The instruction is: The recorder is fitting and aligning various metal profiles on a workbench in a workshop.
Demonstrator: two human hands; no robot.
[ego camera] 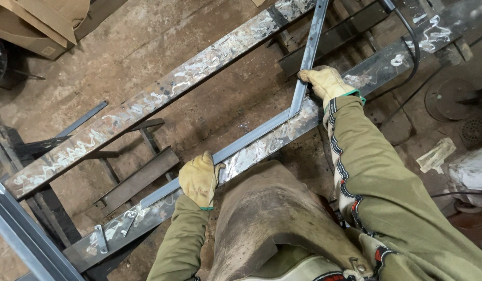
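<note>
Both gloved hands are gripping the bent steel angle bar (262, 130) lying along the near beam (371, 70): left hand (199, 178) clamping the near-left leg, right hand (327, 81) closing on the leg pointing far.

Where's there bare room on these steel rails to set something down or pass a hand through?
The far rail is bare along its top. A hand fits through the open gap between it and the near rail. The near rail is crowded: the bent steel strip lies along it, gripped by the left hand and right hand.
</note>
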